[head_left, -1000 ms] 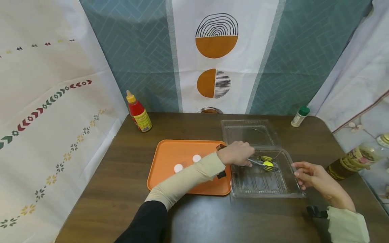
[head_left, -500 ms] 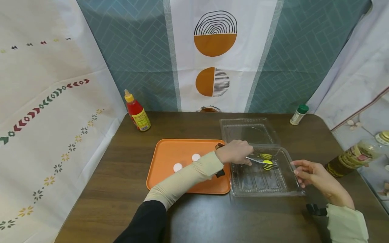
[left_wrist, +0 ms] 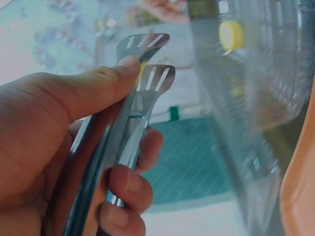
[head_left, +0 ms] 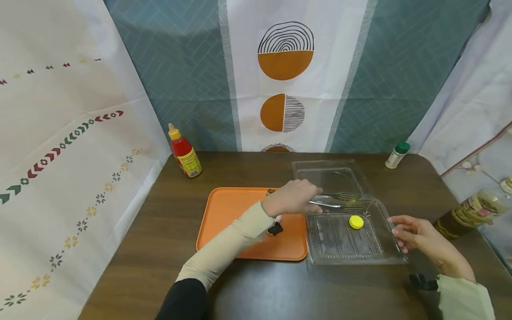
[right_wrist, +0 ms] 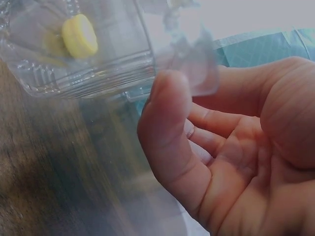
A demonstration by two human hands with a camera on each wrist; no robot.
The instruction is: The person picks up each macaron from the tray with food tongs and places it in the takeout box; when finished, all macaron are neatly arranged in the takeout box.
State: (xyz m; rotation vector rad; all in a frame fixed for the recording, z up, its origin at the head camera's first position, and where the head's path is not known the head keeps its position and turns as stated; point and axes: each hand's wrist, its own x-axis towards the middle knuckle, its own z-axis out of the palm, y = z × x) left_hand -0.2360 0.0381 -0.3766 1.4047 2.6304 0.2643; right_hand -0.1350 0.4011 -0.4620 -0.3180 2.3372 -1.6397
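Observation:
My left hand [head_left: 290, 198] grips metal tongs [left_wrist: 133, 115] with slotted ends. In the left wrist view the two ends stand apart, with nothing between them. The tongs reach over the back part of a clear plastic container [head_left: 332, 251], whose lid [head_left: 326, 173] lies folded back. On the container's base sits a yellow macaron-like disc [head_left: 356, 222], apart from the tongs; its two-layered side shows in the right wrist view. At the container's right rim, my right hand [head_left: 424, 240] pinches the edge between thumb and fingers.
An orange tray [head_left: 228, 195] is left of the container; a white round piece [head_left: 278, 218] on it is mostly hidden by my left forearm. A red sauce bottle [head_left: 185, 153] stands back left, a green-capped shaker [head_left: 397, 155] back right, an oil bottle [head_left: 472, 209] far right.
The tongs have let go of the yellow disc, which now lies on the container's base. My left hand has moved up and left with the tongs. The right hand keeps its hold.

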